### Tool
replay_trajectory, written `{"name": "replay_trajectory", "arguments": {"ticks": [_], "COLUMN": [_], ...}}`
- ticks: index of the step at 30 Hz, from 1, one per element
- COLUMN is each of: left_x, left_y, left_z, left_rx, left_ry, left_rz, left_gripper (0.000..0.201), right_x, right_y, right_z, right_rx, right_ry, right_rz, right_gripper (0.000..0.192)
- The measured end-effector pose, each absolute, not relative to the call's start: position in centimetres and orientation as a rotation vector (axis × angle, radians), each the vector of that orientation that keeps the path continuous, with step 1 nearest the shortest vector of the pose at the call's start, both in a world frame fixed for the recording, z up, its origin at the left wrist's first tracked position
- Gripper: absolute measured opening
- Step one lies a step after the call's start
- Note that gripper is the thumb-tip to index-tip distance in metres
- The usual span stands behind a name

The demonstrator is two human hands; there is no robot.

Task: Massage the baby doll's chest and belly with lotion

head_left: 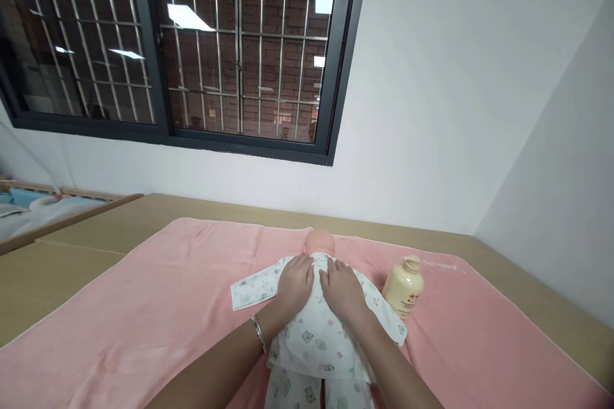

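Note:
A baby doll (pixel 320 242) lies stretched out on a pink blanket (pixel 158 294), its head toward the wall. It wears a white printed top (pixel 316 332) with long sleeves and matching trousers (pixel 295 390). My left hand (pixel 296 281) rests flat on the upper left of the top, fingers extended toward the doll's head. On the upper right of the top lies my right hand (pixel 341 284), also flat with fingers stretched out. Neither hand holds anything. Beside the doll's right-hand sleeve stands a cream pump bottle (pixel 405 284).
The blanket covers a wooden table (pixel 96 239) set against a white wall (pixel 432 108). A barred window (pixel 240 51) with a dark frame is above. At the far left is a wooden-edged bed (pixel 57 211) with white and blue cloth in it.

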State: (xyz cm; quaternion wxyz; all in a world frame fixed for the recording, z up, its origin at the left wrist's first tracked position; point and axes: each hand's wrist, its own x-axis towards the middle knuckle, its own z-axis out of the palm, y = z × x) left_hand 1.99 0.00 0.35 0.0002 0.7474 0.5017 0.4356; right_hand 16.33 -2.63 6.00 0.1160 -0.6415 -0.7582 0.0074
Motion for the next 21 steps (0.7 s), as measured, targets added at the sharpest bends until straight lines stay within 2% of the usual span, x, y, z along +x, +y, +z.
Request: {"name": "replay_trajectory", "arguments": {"ticks": [3, 10, 21], "left_x": [2.2, 2.2, 2.0], "left_y": [-0.3, 0.4, 0.5], "left_z": [0.2, -0.2, -0.2], "left_rx": [2.276, 2.245, 2.186], "left_ry": [1.681, 1.745, 1.705], "left_rz": [1.392, 1.276, 1.264], "left_gripper": [0.032, 0.039, 0.041], "right_x": [16.3, 17.9, 17.8], "right_y": [-2.7, -0.8, -0.6], "right_z": [6.1, 5.0, 4.1], "right_rx": [-1.915, -1.832, -1.808], "right_ry": [-2.215, -2.203, -2.182], "right_rz": [-0.006, 0.204, 0.171], "right_gripper": [0.061, 0.064, 0.064]}}
